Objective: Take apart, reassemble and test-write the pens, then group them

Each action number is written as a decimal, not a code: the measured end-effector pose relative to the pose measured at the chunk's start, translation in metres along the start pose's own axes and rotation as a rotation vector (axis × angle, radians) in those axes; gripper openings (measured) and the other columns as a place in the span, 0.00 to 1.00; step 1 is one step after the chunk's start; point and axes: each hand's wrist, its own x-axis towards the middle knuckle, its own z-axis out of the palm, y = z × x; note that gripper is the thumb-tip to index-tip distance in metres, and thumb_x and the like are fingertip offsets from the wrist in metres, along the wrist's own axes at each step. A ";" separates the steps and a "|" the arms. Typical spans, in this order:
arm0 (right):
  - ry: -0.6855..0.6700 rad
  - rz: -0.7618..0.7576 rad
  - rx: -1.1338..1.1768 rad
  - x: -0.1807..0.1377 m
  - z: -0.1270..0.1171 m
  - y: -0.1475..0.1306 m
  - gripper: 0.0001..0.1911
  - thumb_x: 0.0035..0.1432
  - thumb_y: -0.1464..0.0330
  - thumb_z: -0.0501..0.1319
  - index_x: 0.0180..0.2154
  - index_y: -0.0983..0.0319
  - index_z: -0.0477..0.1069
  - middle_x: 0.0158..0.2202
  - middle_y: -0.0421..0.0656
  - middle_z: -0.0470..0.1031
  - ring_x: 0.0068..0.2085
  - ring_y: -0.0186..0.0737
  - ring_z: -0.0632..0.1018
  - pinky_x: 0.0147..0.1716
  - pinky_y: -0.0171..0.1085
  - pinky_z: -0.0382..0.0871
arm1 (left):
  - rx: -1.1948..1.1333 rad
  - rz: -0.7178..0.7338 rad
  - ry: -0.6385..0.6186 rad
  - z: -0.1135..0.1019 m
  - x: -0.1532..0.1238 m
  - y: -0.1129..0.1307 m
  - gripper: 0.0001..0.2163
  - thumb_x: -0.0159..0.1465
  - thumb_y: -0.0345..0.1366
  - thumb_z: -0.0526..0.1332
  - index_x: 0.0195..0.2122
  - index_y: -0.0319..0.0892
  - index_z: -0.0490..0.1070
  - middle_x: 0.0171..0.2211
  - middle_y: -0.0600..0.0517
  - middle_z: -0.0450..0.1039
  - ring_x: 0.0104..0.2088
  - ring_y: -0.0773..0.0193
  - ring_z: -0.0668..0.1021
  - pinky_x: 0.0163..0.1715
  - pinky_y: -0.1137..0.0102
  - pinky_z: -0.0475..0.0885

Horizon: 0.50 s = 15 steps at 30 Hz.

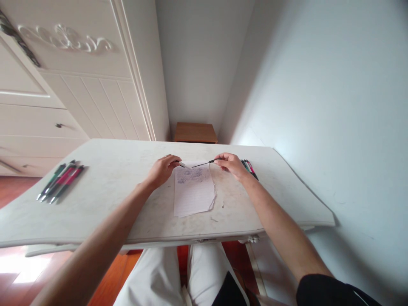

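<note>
Over the top of a lined paper sheet (193,195) with blue scribbles, my two hands face each other. My left hand (163,171) pinches a short pen piece (183,165), dark with a pale, silvery pointed end; the fingers hide much of it. Opposite, my right hand (232,165) is closed on a black pen part with a thin dark pen refill (201,164) sticking out to the left. The refill's free end is close to the pale point of the other piece; whether they touch I cannot tell.
On the left of the white table (127,199) lie several pens (62,180) in black, green and pink. More pens (250,168) are partly hidden behind my right wrist. A wooden box-like stand (196,131) is beyond the far edge; a wall (334,106) borders the right.
</note>
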 end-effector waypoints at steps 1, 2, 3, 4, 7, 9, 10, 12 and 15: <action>-0.006 0.001 -0.003 0.000 0.000 0.000 0.17 0.39 0.62 0.72 0.32 0.62 0.75 0.23 0.35 0.70 0.23 0.29 0.66 0.25 0.33 0.60 | 0.001 0.007 0.000 0.000 0.000 -0.001 0.10 0.65 0.37 0.56 0.39 0.42 0.76 0.38 0.47 0.78 0.38 0.58 0.78 0.42 0.65 0.71; -0.009 -0.001 -0.007 -0.001 0.001 0.000 0.17 0.39 0.62 0.72 0.32 0.62 0.75 0.23 0.35 0.69 0.23 0.29 0.66 0.25 0.33 0.60 | 0.002 0.016 0.001 0.000 0.000 -0.001 0.10 0.65 0.37 0.56 0.39 0.43 0.76 0.38 0.47 0.78 0.38 0.58 0.78 0.42 0.65 0.71; -0.011 -0.004 -0.013 -0.001 0.001 -0.001 0.16 0.39 0.62 0.71 0.32 0.62 0.75 0.23 0.35 0.69 0.23 0.29 0.66 0.25 0.33 0.60 | 0.004 0.026 0.002 0.000 0.000 -0.002 0.10 0.65 0.37 0.56 0.39 0.43 0.76 0.37 0.47 0.78 0.38 0.58 0.78 0.41 0.65 0.71; -0.011 -0.009 -0.021 -0.001 0.001 -0.001 0.16 0.39 0.62 0.71 0.32 0.62 0.75 0.23 0.35 0.69 0.23 0.29 0.66 0.25 0.33 0.60 | 0.007 0.034 0.004 -0.001 0.000 -0.003 0.10 0.66 0.37 0.56 0.39 0.43 0.76 0.37 0.47 0.78 0.38 0.58 0.78 0.41 0.65 0.71; -0.012 -0.032 -0.058 -0.001 -0.001 -0.002 0.15 0.40 0.62 0.71 0.32 0.63 0.75 0.24 0.36 0.70 0.24 0.29 0.66 0.25 0.33 0.59 | 0.019 0.048 0.007 -0.002 0.000 -0.004 0.10 0.66 0.37 0.56 0.39 0.42 0.76 0.36 0.47 0.77 0.37 0.59 0.78 0.40 0.66 0.70; -0.015 -0.043 -0.089 -0.001 -0.003 -0.001 0.15 0.41 0.62 0.70 0.32 0.63 0.75 0.24 0.36 0.70 0.24 0.30 0.67 0.25 0.33 0.59 | 0.024 0.050 0.009 -0.002 0.000 -0.003 0.10 0.66 0.37 0.56 0.39 0.42 0.76 0.36 0.47 0.77 0.36 0.59 0.78 0.39 0.66 0.70; -0.016 -0.045 -0.105 0.000 -0.004 0.000 0.15 0.42 0.62 0.70 0.32 0.63 0.75 0.24 0.37 0.70 0.24 0.30 0.67 0.25 0.33 0.59 | 0.025 0.050 0.009 -0.002 0.000 -0.003 0.10 0.66 0.37 0.56 0.40 0.42 0.76 0.36 0.47 0.77 0.36 0.59 0.77 0.39 0.66 0.70; -0.018 -0.055 -0.130 0.001 -0.006 0.002 0.14 0.42 0.62 0.69 0.33 0.63 0.75 0.23 0.37 0.71 0.24 0.30 0.67 0.25 0.33 0.59 | 0.023 0.046 0.008 -0.003 0.000 -0.002 0.10 0.66 0.37 0.56 0.39 0.43 0.76 0.37 0.47 0.77 0.37 0.59 0.77 0.39 0.66 0.70; -0.014 -0.078 -0.159 0.002 -0.008 0.003 0.13 0.43 0.63 0.69 0.32 0.63 0.75 0.23 0.37 0.71 0.24 0.31 0.67 0.25 0.33 0.60 | 0.020 0.038 0.013 -0.003 -0.001 -0.001 0.11 0.66 0.38 0.55 0.39 0.43 0.76 0.37 0.47 0.77 0.37 0.59 0.77 0.40 0.66 0.70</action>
